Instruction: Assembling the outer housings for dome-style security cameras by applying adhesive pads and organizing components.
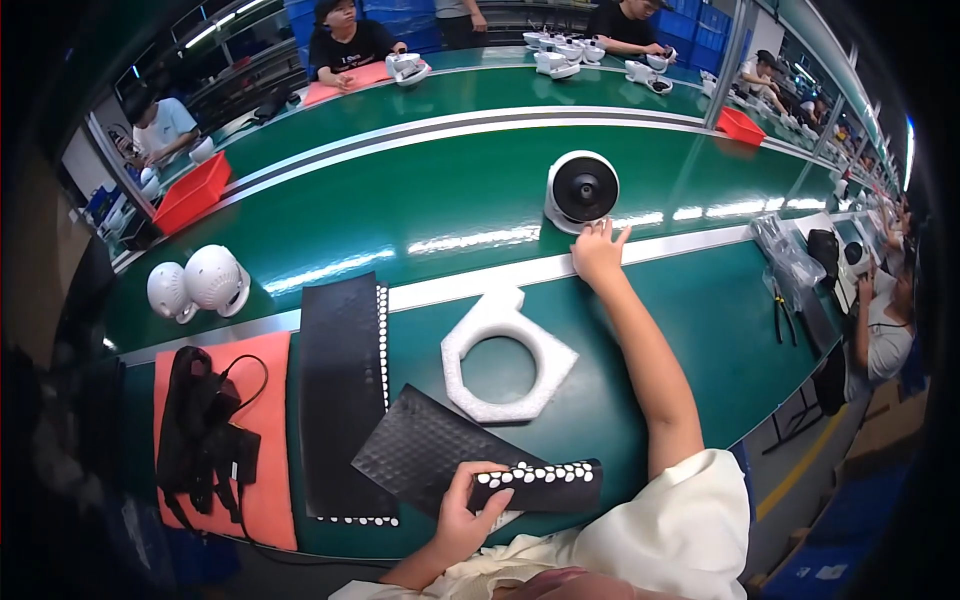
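My left hand [465, 515] grips the curled end of a black textured sheet [430, 450] lined with white oval pads, close to my body. My right arm is stretched across the bench, and my right hand [598, 252] has its fingers apart at the lower edge of a white rounded device [583, 190] with a black round front. The fingertips appear to touch its base; whether they press on it I cannot tell. Between the hands lies a white foam ring [508, 360] with an angular outline. Another black sheet [343, 400] edged with white pads lies flat to its left.
An orange-pink mat [270, 440] at left carries a black adapter and cables [205, 430]. Two white round devices [212, 280] stand on the green conveyor [420, 190]. Red trays [195, 192] sit along the line. Pliers [783, 312] and clear bags [785, 255] lie at right; several people work nearby.
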The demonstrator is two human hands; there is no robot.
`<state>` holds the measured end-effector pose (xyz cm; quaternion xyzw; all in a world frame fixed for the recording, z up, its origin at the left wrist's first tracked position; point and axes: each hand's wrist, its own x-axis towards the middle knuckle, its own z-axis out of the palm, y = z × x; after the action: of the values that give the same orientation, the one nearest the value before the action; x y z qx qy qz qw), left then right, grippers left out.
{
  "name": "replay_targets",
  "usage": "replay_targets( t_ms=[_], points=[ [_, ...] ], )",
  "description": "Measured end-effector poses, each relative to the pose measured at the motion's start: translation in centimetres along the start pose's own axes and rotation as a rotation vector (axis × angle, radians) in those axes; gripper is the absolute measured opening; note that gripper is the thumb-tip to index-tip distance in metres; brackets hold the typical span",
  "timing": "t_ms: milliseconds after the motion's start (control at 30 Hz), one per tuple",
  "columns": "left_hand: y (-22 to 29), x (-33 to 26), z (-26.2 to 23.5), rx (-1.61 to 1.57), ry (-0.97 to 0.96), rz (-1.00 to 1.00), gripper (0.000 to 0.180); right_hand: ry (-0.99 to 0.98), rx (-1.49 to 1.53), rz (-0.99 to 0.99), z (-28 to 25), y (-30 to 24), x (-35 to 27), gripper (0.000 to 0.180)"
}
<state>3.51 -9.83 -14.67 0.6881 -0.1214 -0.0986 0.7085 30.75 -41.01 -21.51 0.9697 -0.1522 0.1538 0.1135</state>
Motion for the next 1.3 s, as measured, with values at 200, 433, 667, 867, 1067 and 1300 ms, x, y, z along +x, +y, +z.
replay_targets(
  t_ms=[200,433,667,867,1067,1300],
  points=[
    [-0.5,-0.2,0.0,-0.073,0.029,0.011,0.044,-0.103,0.839,-0.624,-12.1,-1.4,-6.5,0.048],
    [0.6,0.0,0.2,0.003,0.361,0.014,0.026,-1.216,1.859,-0.910,-17.4,-1.7,-16.4,0.058],
    [0.3,0.1,0.8,0.048,0.458,0.002,0.023,-0.387,1.555,-0.578,-16.0,0.1,-22.7,0.056],
    [-0.1,0.6,0.5,0.200,0.288,-0.078,0.038,-0.292,1.671,-0.540,-13.6,-0.1,-24.0,0.026],
    [-0.1,0.5,0.7,0.061,0.247,-0.108,0.059,-0.312,1.652,-0.645,-12.8,-0.1,-24.2,0.021],
    [-0.4,0.1,0.7,0.334,0.247,-0.030,0.022,0.102,1.407,-0.726,-14.3,1.2,-24.8,0.018]
  ],
)
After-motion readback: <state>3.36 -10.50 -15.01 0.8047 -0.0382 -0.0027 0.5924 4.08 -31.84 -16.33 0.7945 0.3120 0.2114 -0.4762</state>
